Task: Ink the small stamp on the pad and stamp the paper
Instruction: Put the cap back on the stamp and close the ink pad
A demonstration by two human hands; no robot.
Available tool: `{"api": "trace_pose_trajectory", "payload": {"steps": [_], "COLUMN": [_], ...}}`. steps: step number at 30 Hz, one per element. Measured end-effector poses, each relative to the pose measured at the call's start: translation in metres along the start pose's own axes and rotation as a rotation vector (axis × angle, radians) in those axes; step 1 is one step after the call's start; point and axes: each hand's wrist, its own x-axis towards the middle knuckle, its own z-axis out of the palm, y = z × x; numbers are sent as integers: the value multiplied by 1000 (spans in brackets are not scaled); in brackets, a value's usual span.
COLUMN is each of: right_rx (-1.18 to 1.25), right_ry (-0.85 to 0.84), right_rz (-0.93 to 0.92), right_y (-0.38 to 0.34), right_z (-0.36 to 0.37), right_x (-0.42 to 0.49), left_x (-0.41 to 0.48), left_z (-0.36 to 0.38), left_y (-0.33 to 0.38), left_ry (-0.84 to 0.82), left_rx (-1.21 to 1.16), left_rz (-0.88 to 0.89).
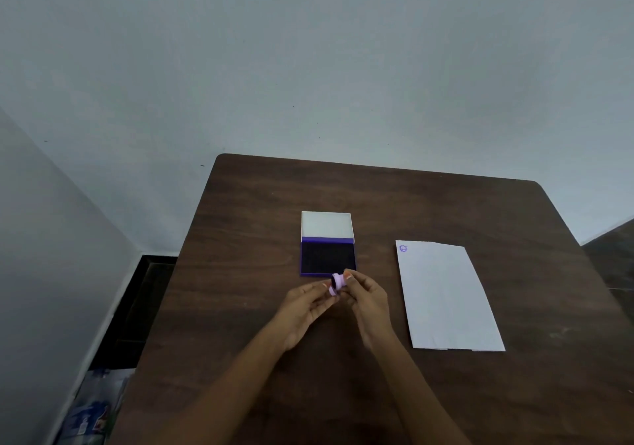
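Observation:
A small lilac stamp [336, 283] is held just above the table between the fingertips of both hands, in front of the ink pad. My left hand [306, 308] pinches its left side, where a dark round face shows, and my right hand [367, 299] pinches its right side. The ink pad [327, 257] lies open just beyond the stamp: a purple case with a dark pad and a pale lid [326, 224] folded back. A white paper [444, 297] lies to the right, with one purple stamp mark [403, 248] in its far left corner.
Everything sits on a dark brown wooden table [247, 238] pushed toward a pale wall. The table's left edge drops to a dark floor, where a printed plastic bag [92, 407] lies at lower left.

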Motion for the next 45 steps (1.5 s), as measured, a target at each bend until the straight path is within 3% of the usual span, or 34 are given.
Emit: {"api": "trace_pose_trajectory", "payload": {"steps": [13, 29, 36, 40, 45], "right_rx": [-259, -400, -742, -979, -1035], "right_ry": [1, -16, -62, -163, -188], "right_rz": [-193, -186, -395, -440, -430], "right_y": [0, 1, 12, 21, 26], "right_z": [-4, -11, -4, -4, -3], "right_x": [-4, 3, 14, 22, 27], "left_x": [-3, -2, 13, 21, 32], "left_z": [5, 5, -8, -16, -22], "left_y": [5, -2, 2, 14, 17], "left_ry": [-43, 11, 400, 443, 465], "left_rx": [32, 257, 361, 443, 499], "left_rz": [60, 107, 238, 279, 304]}}
